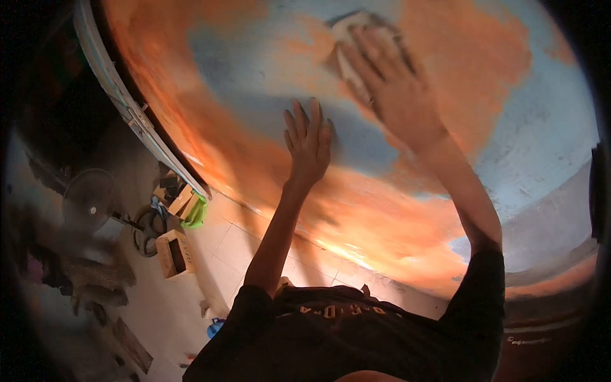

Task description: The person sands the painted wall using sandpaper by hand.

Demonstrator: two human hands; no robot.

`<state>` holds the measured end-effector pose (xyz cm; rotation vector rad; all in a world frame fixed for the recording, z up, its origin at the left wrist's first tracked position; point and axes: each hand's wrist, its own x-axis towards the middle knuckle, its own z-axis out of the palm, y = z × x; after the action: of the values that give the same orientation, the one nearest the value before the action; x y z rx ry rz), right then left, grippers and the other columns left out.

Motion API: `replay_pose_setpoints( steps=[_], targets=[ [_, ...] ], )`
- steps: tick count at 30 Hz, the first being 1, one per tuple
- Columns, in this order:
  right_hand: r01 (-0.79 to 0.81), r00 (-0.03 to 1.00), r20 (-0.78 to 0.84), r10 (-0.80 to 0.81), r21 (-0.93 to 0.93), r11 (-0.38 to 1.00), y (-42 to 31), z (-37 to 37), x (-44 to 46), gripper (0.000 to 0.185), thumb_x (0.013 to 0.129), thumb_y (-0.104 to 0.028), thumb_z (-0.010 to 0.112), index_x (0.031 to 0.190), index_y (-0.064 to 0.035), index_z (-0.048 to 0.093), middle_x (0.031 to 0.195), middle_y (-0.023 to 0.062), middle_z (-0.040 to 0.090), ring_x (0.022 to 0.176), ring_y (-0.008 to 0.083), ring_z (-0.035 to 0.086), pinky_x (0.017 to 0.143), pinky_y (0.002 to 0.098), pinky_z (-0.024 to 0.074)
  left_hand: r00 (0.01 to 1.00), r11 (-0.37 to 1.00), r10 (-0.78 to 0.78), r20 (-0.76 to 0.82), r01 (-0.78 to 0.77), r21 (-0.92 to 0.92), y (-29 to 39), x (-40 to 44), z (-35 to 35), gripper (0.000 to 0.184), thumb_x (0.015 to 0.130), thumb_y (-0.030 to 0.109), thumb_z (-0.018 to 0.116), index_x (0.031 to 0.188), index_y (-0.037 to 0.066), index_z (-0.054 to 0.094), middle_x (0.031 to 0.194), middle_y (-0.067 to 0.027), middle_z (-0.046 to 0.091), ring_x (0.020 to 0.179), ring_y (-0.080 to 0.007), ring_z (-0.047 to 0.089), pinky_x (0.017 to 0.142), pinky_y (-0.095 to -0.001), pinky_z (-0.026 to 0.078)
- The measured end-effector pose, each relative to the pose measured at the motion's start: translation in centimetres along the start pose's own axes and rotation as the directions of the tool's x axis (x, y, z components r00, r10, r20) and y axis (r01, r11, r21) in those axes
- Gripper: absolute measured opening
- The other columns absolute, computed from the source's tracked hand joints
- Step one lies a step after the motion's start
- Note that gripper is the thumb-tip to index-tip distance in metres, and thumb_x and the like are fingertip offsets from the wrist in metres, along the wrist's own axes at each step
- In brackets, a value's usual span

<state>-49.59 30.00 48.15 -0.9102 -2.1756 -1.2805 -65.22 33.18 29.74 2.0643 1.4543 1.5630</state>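
Note:
A large wall [254, 57] in front of me is painted in orange and grey-blue patches. My left hand [309, 143] lies against it with the fingers stretched and a little apart, holding nothing. Higher and to the right, my right hand [398, 95] presses a whitish cloth [347, 28] against the paint. The cloth shows past the fingertips and beside the index finger. Motion blurs that hand, and its palm side is hidden.
A door frame [137, 121] borders the wall on the left. On the tiled floor [219, 235] are a cardboard box [173, 253], a bright green bag [196, 212] and a standing fan [92, 198]. A blue object [215, 327] lies near my left side.

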Motion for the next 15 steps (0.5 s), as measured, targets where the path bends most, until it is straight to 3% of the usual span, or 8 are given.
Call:
replay_pose_setpoints(
  steps=[2,4,7,8,10,11,12,15],
  targets=[
    [-0.100,0.993,-0.067,0.097,-0.047,0.994,-2.0,1.6,3.6,0.055,0.081,-0.026,0.063,0.134,-0.0141,0.054,0.145,0.0069,0.048,0.134,0.0213,0.043,0.115,0.0425,0.0285,1.000,1.000,0.011,0.019,-0.011,0.024,-3.1,2.2,-2.9,0.059,0.105,0.046,0.027,0.157,0.020,0.019,0.161,-0.0257,0.002,0.145,-0.0528,-0.002,0.110,-0.0688,0.008],
    [0.217,0.971,0.127,-0.204,-0.098,0.971,-4.7,5.7,5.3,0.053,0.083,-0.028,0.062,0.134,-0.0138,0.055,0.145,0.0056,0.047,0.135,0.0208,0.042,0.115,0.0419,0.0283,0.999,0.999,0.015,0.039,-0.017,0.038,-5.6,3.9,-5.4,0.059,0.104,0.047,0.027,0.157,0.020,0.018,0.161,-0.0259,0.002,0.145,-0.0526,-0.003,0.110,-0.0686,0.008],
    [0.114,0.992,0.054,-0.116,0.041,0.993,-7.1,9.0,9.4,0.060,0.086,-0.023,0.059,0.144,-0.0151,0.045,0.153,0.0064,0.039,0.141,0.0214,0.035,0.117,0.0442,0.0266,0.997,0.997,0.053,0.054,-0.056,0.052,-9.6,6.9,-8.4,0.061,0.104,0.048,0.025,0.157,0.018,0.018,0.160,-0.0262,0.001,0.145,-0.0530,-0.002,0.110,-0.0682,0.009],
    [0.098,0.993,0.065,-0.100,0.025,0.995,-7.2,8.7,11.4,0.060,0.086,-0.023,0.059,0.144,-0.0151,0.045,0.153,0.0064,0.039,0.141,0.0214,0.035,0.117,0.0442,0.0266,0.998,0.996,0.041,0.047,-0.044,0.075,-10.7,7.5,-9.0,0.061,0.104,0.047,0.026,0.156,0.016,0.019,0.160,-0.0267,0.000,0.144,-0.0539,-0.002,0.111,-0.0677,0.008],
    [-0.137,0.982,-0.119,0.144,0.064,0.989,-6.9,7.2,14.3,0.054,0.084,-0.027,0.060,0.136,-0.0156,0.054,0.144,0.0056,0.049,0.134,0.0201,0.042,0.117,0.0424,0.0266,0.995,0.995,0.050,0.082,-0.057,0.083,-12.3,8.0,-9.3,0.062,0.104,0.047,0.026,0.156,0.013,0.019,0.160,-0.0272,0.000,0.144,-0.0548,-0.002,0.111,-0.0671,0.008],
    [-0.176,0.979,-0.097,0.179,0.039,0.984,-8.0,8.4,14.1,0.054,0.084,-0.027,0.060,0.136,-0.0156,0.054,0.144,0.0056,0.049,0.134,0.0201,0.042,0.117,0.0424,0.0266,0.994,0.992,0.103,0.036,-0.105,0.064,-13.0,8.1,-9.0,0.063,0.104,0.047,0.026,0.156,0.011,0.019,0.160,-0.0279,-0.001,0.143,-0.0557,-0.002,0.111,-0.0668,0.008],
    [-0.152,0.987,-0.046,0.153,0.031,0.988,-9.5,10.5,13.3,0.055,0.084,-0.027,0.060,0.137,-0.0160,0.053,0.145,0.0053,0.048,0.133,0.0197,0.043,0.116,0.0414,0.0278,0.987,0.987,0.158,-0.014,-0.157,0.042,-13.7,8.3,-8.6,0.064,0.104,0.046,0.027,0.155,0.009,0.018,0.160,-0.0286,-0.002,0.143,-0.0567,-0.002,0.112,-0.0664,0.007],
    [-0.080,0.997,0.020,0.079,0.039,0.996,-14.1,14.1,7.7,0.060,0.084,-0.026,0.059,0.142,-0.0159,0.047,0.149,0.0044,0.044,0.132,0.0197,0.044,0.111,0.0398,0.0339,0.973,0.973,0.225,0.055,-0.227,0.047,-16.4,7.6,-7.5,0.070,0.103,0.046,0.030,0.156,0.005,0.008,0.158,-0.0308,-0.009,0.142,-0.0570,-0.006,0.113,-0.0650,0.002]
  ],
)
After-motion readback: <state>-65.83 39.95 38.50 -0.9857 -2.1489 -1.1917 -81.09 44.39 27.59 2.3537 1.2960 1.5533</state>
